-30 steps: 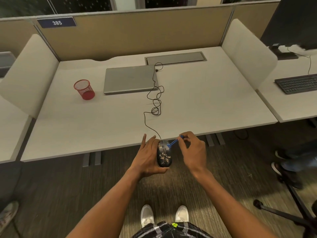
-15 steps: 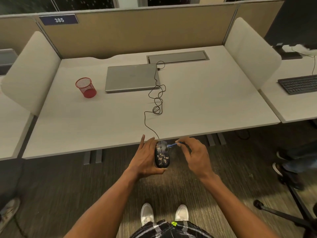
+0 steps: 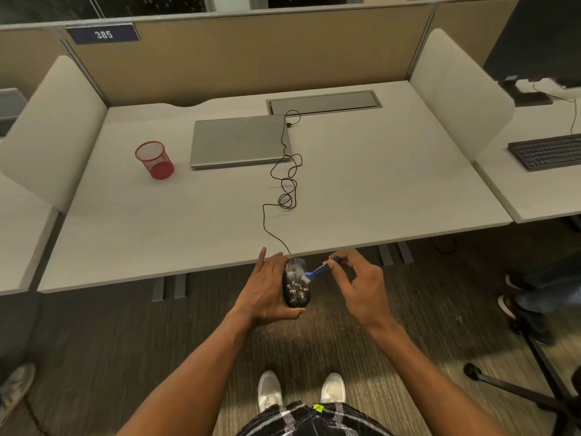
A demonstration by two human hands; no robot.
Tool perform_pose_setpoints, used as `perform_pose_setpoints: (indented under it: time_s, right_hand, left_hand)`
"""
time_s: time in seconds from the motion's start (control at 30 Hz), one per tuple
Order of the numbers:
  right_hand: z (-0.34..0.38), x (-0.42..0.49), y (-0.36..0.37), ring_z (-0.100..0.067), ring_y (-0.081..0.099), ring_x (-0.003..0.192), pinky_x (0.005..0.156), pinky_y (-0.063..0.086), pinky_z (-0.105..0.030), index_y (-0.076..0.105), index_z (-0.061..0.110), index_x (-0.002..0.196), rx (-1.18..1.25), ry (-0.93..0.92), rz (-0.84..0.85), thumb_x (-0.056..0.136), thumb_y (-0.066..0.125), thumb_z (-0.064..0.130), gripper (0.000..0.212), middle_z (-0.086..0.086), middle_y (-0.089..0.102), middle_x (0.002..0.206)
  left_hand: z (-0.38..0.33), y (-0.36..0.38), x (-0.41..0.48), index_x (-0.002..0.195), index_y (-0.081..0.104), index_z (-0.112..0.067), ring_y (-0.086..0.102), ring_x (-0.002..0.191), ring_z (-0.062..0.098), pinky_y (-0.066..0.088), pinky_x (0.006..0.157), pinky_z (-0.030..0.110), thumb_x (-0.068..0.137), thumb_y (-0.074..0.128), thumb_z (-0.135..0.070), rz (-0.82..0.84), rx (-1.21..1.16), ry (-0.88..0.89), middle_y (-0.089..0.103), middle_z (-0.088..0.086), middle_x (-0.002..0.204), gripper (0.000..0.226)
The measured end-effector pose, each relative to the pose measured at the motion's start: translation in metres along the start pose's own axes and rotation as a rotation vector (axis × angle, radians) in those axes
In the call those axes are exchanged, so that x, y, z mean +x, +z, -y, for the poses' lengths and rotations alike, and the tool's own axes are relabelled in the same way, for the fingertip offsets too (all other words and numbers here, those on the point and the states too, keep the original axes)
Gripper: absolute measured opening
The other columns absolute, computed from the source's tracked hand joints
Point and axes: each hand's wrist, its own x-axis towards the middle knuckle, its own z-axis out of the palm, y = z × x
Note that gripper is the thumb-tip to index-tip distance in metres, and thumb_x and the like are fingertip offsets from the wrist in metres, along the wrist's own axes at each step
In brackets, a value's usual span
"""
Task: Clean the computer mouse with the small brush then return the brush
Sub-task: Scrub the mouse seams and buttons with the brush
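Note:
A black computer mouse (image 3: 296, 289) speckled with pale crumbs is held off the desk's front edge, cradled from the left by my left hand (image 3: 265, 289). Its black cable (image 3: 284, 187) loops back across the desk to the laptop. My right hand (image 3: 361, 286) pinches a small blue brush (image 3: 317, 271) by its handle; the white bristle end rests on the mouse's upper right side.
The white desk (image 3: 157, 234) carries a closed grey laptop (image 3: 239, 141) and a red mesh cup (image 3: 154, 159) at the left. White side dividers flank it. A keyboard (image 3: 547, 151) lies on the right neighbouring desk. A person's shoes and a tripod leg are on the floor at the right.
The brush has shifted lower along the mouse's right side, its handle angle changing in my right hand. My left hand keeps its hold on the mouse.

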Motion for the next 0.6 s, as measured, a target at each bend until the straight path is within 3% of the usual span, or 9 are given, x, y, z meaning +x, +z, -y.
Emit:
perform_pose_setpoints:
  time_s: [0.2,0.43,0.6]
  right_hand:
    - [0.001,-0.007,0.006,0.002,0.067,0.095,0.075,0.052,-0.009,0.07,0.017,0.103,0.035,0.067,0.039,0.095,0.071,0.019,0.008,0.01,0.072,0.092]
    - [-0.006,-0.009,-0.004,0.007,0.066,0.093,0.076,0.05,-0.006,0.071,0.015,0.104,0.045,0.154,-0.099,0.096,0.071,0.014,0.009,0.01,0.072,0.092]
    - [-0.005,-0.009,-0.002,-0.001,0.069,0.093,0.078,0.056,-0.016,0.072,0.021,0.102,0.114,0.172,-0.002,0.095,0.072,0.019,0.007,0.012,0.073,0.093]
  left_hand:
    - [-0.002,-0.001,0.003,0.155,0.03,-0.007,0.034,0.152,0.025,-0.002,0.13,0.053,0.069,0.059,-0.094,-0.004,-0.001,0.004,0.047,0.014,0.153,0.125]
    - [-0.001,-0.004,0.005,0.153,0.031,-0.007,0.032,0.153,0.028,-0.001,0.129,0.056,0.07,0.058,-0.096,-0.025,0.019,0.008,0.048,0.015,0.152,0.124]
    - [-0.004,-0.008,0.009,0.156,0.03,-0.006,0.027,0.156,0.028,-0.005,0.129,0.055,0.069,0.051,-0.101,-0.001,0.03,-0.009,0.043,0.016,0.157,0.13]
